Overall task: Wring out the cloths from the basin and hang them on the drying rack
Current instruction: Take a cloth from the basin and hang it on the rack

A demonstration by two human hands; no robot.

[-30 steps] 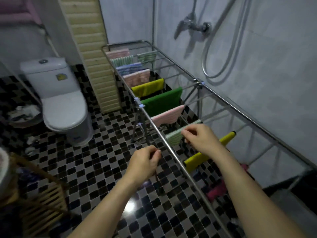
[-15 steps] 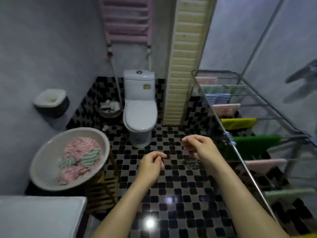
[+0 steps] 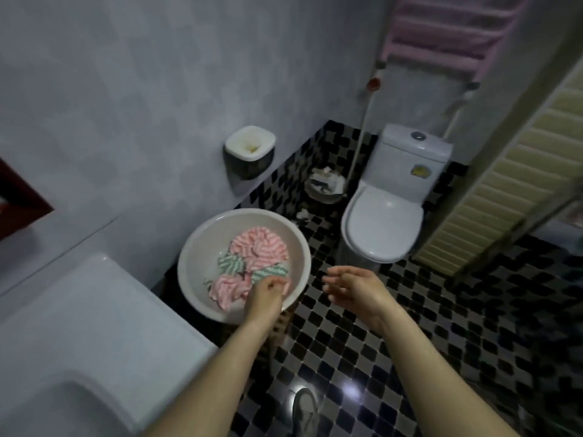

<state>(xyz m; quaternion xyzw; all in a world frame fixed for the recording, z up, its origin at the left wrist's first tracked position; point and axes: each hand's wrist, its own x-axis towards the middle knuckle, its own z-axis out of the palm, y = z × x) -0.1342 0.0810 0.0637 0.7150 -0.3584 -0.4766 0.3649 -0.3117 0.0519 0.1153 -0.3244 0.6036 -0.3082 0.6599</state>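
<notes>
- In the basin point(image 3: 202, 269), crumpled cloths point(image 3: 258, 247), pink and green striped, lay in a heap, seemingly still to be wrung and hung.
- The left hand point(image 3: 266, 293) curled over the nearest pink one; whether it gripped, I could not tell.
- The right hand point(image 3: 353, 287) hovered beside the rim, fingers loose, empty.
- The basin was round and smooth, above a glossy checkered floor point(image 3: 410, 357).
</notes>
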